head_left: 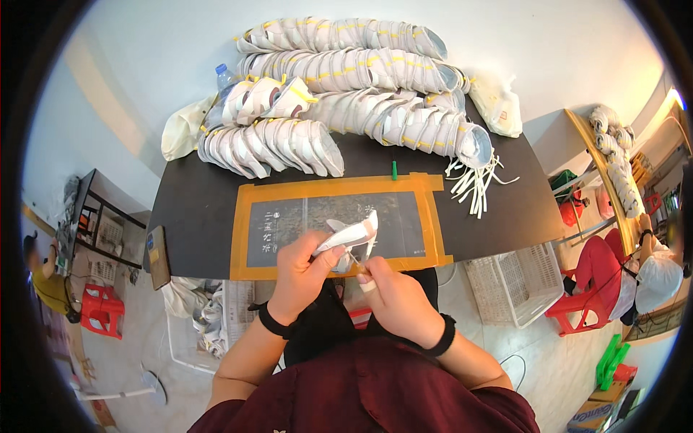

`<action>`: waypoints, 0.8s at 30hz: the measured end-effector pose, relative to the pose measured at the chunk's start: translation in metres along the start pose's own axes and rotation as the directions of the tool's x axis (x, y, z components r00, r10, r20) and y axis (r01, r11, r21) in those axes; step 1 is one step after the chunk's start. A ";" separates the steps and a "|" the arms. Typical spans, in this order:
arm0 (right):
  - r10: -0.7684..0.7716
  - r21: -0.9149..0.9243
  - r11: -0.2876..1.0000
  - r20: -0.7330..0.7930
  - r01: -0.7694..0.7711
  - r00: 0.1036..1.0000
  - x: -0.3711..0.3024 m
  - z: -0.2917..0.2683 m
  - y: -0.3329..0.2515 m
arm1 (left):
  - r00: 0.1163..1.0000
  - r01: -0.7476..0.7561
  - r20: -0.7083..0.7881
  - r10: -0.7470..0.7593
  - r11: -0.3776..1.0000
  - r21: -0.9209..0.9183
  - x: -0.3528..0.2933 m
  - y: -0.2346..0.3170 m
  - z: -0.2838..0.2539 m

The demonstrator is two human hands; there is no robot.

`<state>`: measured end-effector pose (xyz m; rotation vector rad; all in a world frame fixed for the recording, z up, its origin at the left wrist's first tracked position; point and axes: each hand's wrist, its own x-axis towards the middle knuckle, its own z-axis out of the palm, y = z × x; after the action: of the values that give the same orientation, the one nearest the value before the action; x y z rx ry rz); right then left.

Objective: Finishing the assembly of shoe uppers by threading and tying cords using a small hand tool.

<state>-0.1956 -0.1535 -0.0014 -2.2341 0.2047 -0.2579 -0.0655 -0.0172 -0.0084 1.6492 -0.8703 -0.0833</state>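
A left-hand grip (299, 270) pinches a curved white-and-grey fabric piece (345, 237) above the dark surface's (498, 227) near edge; the right hand (397, 292) is beside it, its hold impossible to tell. Yellow-trimmed, grey-white fabric rows (354, 68) crowd the far edge; dark margin separates an orange-bordered black rectangular mat (285, 213) from the right edge.

Curved white piece (354, 234), tilted, held up

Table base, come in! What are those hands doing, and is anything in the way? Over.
Left hand pinching a pale curved piece. Right hand close beside it, grip unclear. Stacked pieces beyond the orange-edged panel, away from both hands.
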 end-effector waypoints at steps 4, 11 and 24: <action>0.131 0.500 0.827 0.274 -0.258 0.953 -0.008 -0.011 -0.003 | 0.996 -0.083 0.036 0.079 0.990 0.115 0.001 -0.002 -0.010; 0.195 0.561 0.789 0.155 -0.248 0.969 -0.020 -0.028 0.008 | 0.947 0.236 -0.042 -0.318 0.780 -0.580 0.025 -0.018 -0.064; 0.063 0.524 0.839 0.173 -0.146 0.983 0.010 -0.011 0.022 | 0.884 0.458 0.304 -0.355 0.524 -0.718 -0.004 -0.025 -0.019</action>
<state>-0.1906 -0.1778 -0.0103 -1.6672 0.1501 -0.0711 -0.0463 0.0011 -0.0262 0.9653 -0.3894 -0.8026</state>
